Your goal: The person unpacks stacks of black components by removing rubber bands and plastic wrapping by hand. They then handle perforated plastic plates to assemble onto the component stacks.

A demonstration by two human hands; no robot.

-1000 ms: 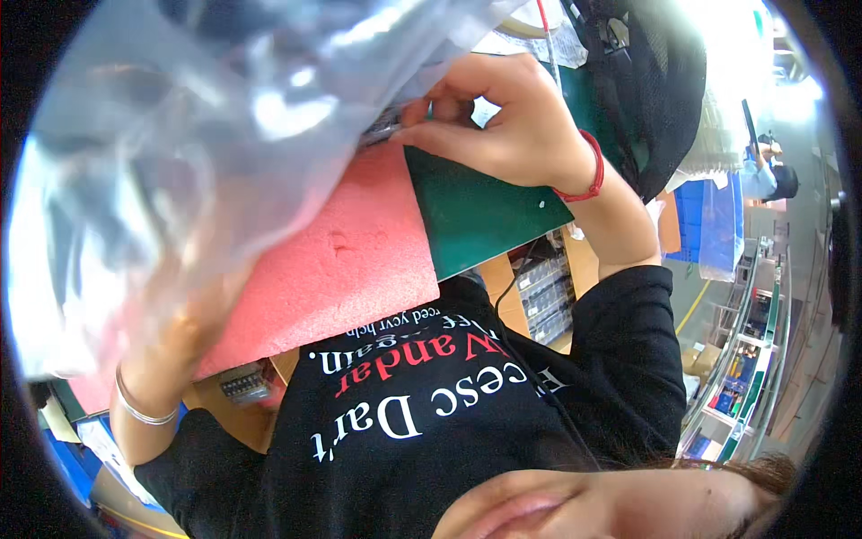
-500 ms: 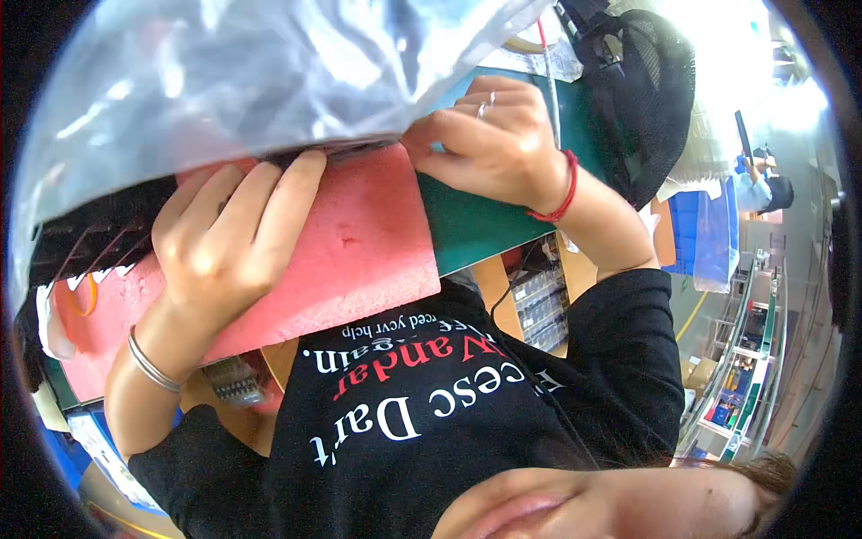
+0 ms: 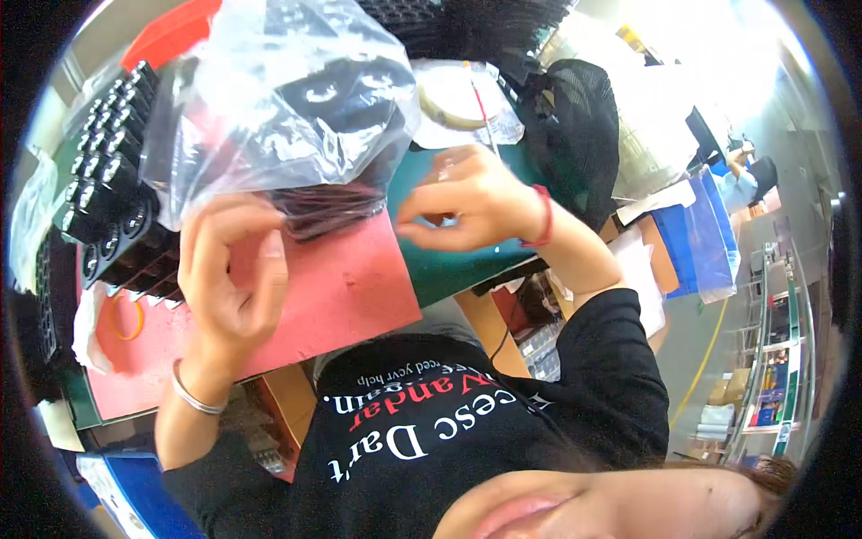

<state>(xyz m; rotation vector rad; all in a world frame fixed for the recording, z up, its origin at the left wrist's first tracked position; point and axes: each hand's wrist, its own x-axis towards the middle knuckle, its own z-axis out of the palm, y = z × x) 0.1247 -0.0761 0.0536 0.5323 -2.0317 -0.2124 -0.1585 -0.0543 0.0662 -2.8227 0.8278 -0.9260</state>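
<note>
- Clear plastic formed the bag [image 3: 287, 117], lying over the far part of the pink foam sheet [image 3: 332, 296]; black pieces showed through its film, and a dark stack [image 3: 332, 202] with reddish edges sat at its near end, though whether wholly inside could not be told.
- Above the foam sheet, the left hand [image 3: 229, 278] was at the bag's near left corner, fingers bent and thumb close in a narrow curl; whether it pinched any film could not be told.
- Just right of the foam sheet, over the green table top [image 3: 440, 260], the right hand [image 3: 476, 202] curled narrowly, its tips just beside the bag; any hold on the film could not be told.
- At the foam sheet's far left stood a black rack [image 3: 112, 153] with rows of round, shiny cups.
- Beyond the rack side of the foam sheet was a red bin [image 3: 171, 36], its contents hidden.
- Well right of the foam sheet, a blue crate [image 3: 678, 238] had clear film along its side.
- Below the foam sheet's right end, a cardboard box [image 3: 492, 325] stood beside clear packs [image 3: 541, 355].
</note>
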